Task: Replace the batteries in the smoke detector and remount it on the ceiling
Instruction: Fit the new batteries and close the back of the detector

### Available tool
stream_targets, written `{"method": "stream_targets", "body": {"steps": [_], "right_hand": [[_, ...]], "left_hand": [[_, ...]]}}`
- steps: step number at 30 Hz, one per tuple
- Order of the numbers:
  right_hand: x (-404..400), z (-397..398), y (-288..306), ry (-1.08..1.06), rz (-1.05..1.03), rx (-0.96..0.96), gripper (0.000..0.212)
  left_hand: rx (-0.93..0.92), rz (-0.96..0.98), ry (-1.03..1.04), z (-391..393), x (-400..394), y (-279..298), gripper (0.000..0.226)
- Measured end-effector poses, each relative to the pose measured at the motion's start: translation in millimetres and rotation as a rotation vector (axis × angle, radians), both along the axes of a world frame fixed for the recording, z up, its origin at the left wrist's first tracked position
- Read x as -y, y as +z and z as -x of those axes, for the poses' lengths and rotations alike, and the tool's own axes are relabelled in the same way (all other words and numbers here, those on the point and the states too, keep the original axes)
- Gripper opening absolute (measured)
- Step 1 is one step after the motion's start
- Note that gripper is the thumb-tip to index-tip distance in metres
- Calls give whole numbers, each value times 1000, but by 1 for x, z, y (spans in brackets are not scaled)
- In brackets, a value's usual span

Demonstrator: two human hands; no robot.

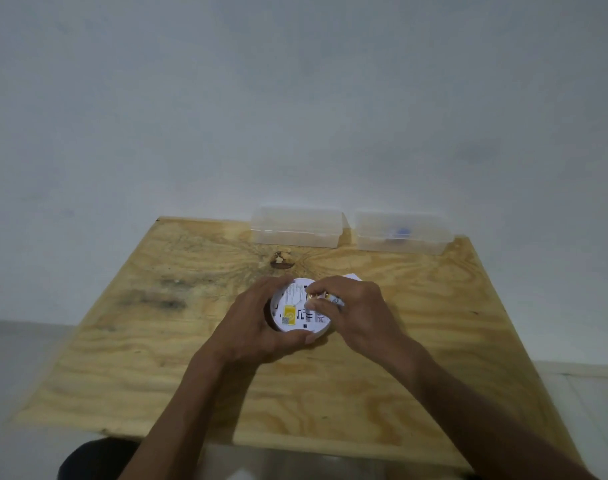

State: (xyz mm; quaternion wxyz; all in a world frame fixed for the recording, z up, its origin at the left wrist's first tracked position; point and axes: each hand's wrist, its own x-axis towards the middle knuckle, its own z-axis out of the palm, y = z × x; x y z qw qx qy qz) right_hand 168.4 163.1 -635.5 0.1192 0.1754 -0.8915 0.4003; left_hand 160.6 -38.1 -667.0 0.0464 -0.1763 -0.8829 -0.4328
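White smoke detector (297, 311), yellow label (289, 312), tan grained table (416, 323).

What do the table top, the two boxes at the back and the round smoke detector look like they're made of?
Table top: plywood by the look, unvarnished and matte, with swirling grain and a dark knot. Left box and right box: clear, slightly frosted plastic; the wall shows through them. Smoke detector: probably smooth white moulded plastic, with a printed paper label on the face.

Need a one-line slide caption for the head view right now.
Left hand grips the smoke detector over the plywood table while the right hand pinches a battery at its back.
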Motion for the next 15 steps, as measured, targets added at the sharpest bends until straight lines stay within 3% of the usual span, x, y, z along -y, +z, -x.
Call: {"method": "stream_targets", "body": {"steps": [4,15], "right_hand": [[-3,-2,-8,63,-95,-38,15],[-8,7,-5,90,-127,108,20]], "left_hand": [[12,13,15,2,1,-3,97],[26,-39,-4,4,2,-7,97]]}}
